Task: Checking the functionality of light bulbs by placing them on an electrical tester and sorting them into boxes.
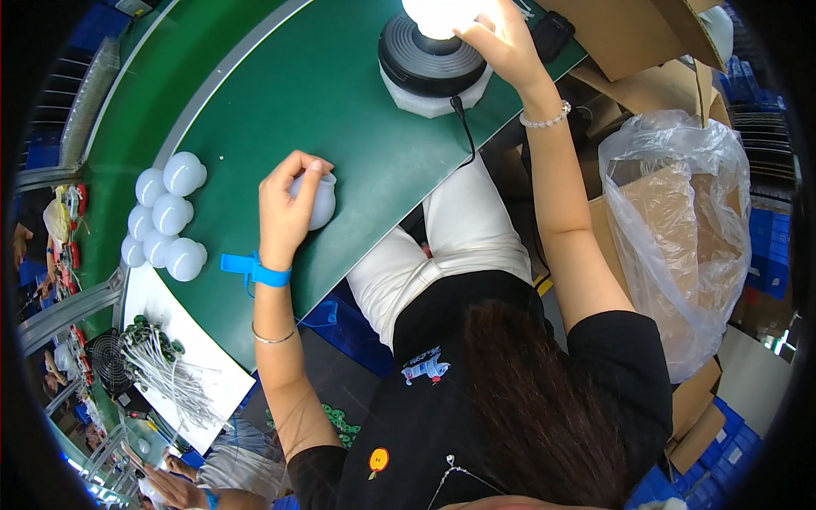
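Observation:
On the green table, my left hand (287, 197) is curled round a white bulb globe (323, 204). Its thumb lies over the top of the globe. At the far edge of the view, the fingers of my right hand (508, 49) grip the side of a brightly glowing light bulb (435, 17). That bulb sits upright on a black round ribbed fixture (432, 66), which rests on a white slab (421, 104). Glare hides the bulb's details. A black cable (466, 132) runs from the fixture over the table edge. A blue wrist strap (270, 274) is on my left wrist.
Several white bulb globes (172, 215) stand grouped at the table's left. Below them, a bundle of grey wires (174, 374) lies on a white sheet (223, 391). Cardboard boxes (633, 38) and a clear plastic bag (680, 238) are on my right. Another person's hands (170, 484) show lower left.

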Motion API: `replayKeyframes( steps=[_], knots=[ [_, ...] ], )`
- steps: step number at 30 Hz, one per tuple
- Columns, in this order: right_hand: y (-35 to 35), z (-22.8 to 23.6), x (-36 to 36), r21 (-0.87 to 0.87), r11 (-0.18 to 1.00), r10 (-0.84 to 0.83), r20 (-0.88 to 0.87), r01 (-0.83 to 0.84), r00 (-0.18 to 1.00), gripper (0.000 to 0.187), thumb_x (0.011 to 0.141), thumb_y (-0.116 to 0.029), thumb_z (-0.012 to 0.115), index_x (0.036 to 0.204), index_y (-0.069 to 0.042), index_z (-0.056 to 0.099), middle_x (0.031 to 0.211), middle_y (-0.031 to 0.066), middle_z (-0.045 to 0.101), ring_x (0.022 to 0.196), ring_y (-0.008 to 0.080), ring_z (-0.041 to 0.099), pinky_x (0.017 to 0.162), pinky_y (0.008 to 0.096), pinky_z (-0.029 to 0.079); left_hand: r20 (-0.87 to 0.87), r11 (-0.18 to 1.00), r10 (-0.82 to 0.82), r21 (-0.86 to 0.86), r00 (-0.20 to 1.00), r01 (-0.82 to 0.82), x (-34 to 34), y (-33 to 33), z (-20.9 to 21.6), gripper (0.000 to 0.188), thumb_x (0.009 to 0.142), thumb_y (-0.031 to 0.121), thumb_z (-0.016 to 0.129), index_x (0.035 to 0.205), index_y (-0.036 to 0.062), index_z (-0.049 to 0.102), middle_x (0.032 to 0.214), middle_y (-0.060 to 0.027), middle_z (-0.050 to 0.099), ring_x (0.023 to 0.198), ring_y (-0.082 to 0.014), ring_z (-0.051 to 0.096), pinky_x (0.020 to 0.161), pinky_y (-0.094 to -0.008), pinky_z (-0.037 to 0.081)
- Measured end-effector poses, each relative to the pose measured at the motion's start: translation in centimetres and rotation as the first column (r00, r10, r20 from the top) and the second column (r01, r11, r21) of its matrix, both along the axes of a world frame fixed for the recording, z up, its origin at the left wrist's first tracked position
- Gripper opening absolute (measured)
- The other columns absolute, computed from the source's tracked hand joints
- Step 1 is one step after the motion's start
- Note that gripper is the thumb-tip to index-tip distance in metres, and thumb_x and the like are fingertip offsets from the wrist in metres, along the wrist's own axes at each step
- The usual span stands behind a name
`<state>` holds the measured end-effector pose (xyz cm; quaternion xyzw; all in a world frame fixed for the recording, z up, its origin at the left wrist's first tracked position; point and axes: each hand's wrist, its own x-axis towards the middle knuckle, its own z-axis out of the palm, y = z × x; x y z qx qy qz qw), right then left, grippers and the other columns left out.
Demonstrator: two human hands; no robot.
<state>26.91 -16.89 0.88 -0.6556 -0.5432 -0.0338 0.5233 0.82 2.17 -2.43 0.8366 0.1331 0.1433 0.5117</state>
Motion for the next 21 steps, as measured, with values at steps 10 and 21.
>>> replayKeyframes(
  steps=[10,21],
  knots=[
    [-0.7,1.9,-4.0,0.284,0.952,-0.144,0.105,0.109,0.984,0.058,0.074,-0.011,0.074,0.124,0.000,0.047,0.115,0.0151,0.051,0.108,0.0263,0.050,0.094,0.0354,0.040,0.001,1.000,0.019,0.000,1.000,-0.019,-0.4,0.1,-0.1,0.019,0.089,0.014,0.056,0.080,-0.0021,0.058,0.078,-0.0104,0.066,0.073,-0.0180,0.063,0.070,-0.0285,0.048],
    [1.1,0.4,-2.2,0.105,0.912,-0.409,0.321,0.397,0.854,0.072,0.068,-0.016,0.082,0.127,-0.001,0.042,0.117,0.0170,0.051,0.103,0.0307,0.055,0.087,0.0361,0.046,0.019,1.000,0.020,0.016,1.000,-0.020,0.0,-0.2,-0.1,0.019,0.088,0.015,0.057,0.080,-0.0018,0.060,0.076,-0.0116,0.066,0.072,-0.0210,0.063,0.068,-0.0299,0.048]
  ],
)
